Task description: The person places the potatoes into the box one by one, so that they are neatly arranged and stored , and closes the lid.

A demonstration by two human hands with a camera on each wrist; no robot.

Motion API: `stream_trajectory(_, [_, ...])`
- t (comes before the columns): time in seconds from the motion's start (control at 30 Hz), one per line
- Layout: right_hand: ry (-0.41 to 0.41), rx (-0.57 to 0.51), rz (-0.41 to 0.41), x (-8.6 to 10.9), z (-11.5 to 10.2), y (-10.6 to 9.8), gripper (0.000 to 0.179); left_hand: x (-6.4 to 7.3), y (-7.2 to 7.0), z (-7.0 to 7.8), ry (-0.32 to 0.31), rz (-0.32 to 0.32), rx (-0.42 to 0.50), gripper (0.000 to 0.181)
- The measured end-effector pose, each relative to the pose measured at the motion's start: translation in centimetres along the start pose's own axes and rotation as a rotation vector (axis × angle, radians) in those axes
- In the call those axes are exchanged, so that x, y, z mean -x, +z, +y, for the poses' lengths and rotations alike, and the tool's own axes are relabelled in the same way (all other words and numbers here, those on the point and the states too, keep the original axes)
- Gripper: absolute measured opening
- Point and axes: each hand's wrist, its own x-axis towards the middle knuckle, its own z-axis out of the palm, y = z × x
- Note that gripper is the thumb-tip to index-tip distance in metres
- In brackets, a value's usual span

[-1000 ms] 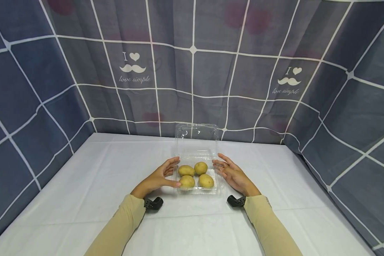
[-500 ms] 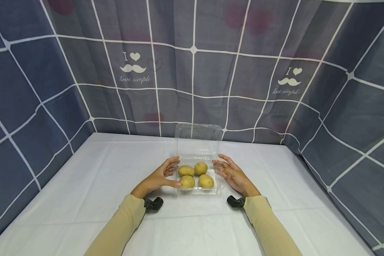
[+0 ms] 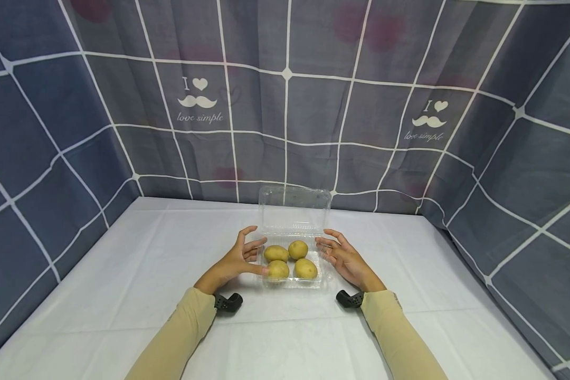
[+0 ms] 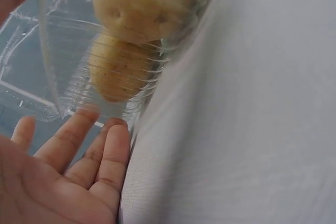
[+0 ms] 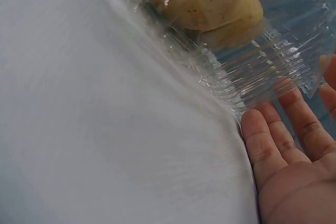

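A clear plastic clamshell box (image 3: 292,281) lies on the white-covered table, its hinged lid (image 3: 294,214) raised at the back. Several yellow potatoes (image 3: 306,268) sit inside, two by two. On the box's left, my left hand (image 3: 231,265) has its thumb at the front corner and its extended fingers along the ribbed side, the index finger lifted away. My right hand (image 3: 351,266) rests relaxed fingers against the right side. Fingertips (image 4: 116,137) meet the lower wall in the left wrist view; in the right wrist view, fingertips (image 5: 255,121) likewise touch the ribbed wall.
A white cloth (image 3: 171,332) covers the table. Dark checked curtains (image 3: 247,95) enclose the back and both sides, close behind the raised lid. Black wrist cameras (image 3: 228,302) sit on both wrists.
My left index finger has lifted off the box's side and straightened away from it. The raised lid has shifted slightly, its top edge a little lower. My right hand stays in place.
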Motion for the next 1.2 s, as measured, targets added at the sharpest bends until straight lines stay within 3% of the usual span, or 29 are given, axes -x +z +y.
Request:
stream_trajectory(0.57, [0.002, 0.003, 0.034, 0.1, 0.1, 0.3, 0.054, -0.7, -0.4, 1.1, 0.015, -0.051, -0.023, 0.139])
stream_trajectory(1.0, [-0.011, -0.016, 0.034, 0.0, -0.3, 0.6, 0.059, -0.5, -0.8, 0.8, 0.037, -0.02, 0.043, 0.119])
stream_trajectory(1.2, [-0.014, -0.03, 0.047, 0.2, -0.5, 0.7, 0.056, -0.5, -0.6, 0.8, 0.043, -0.014, 0.044, 0.093])
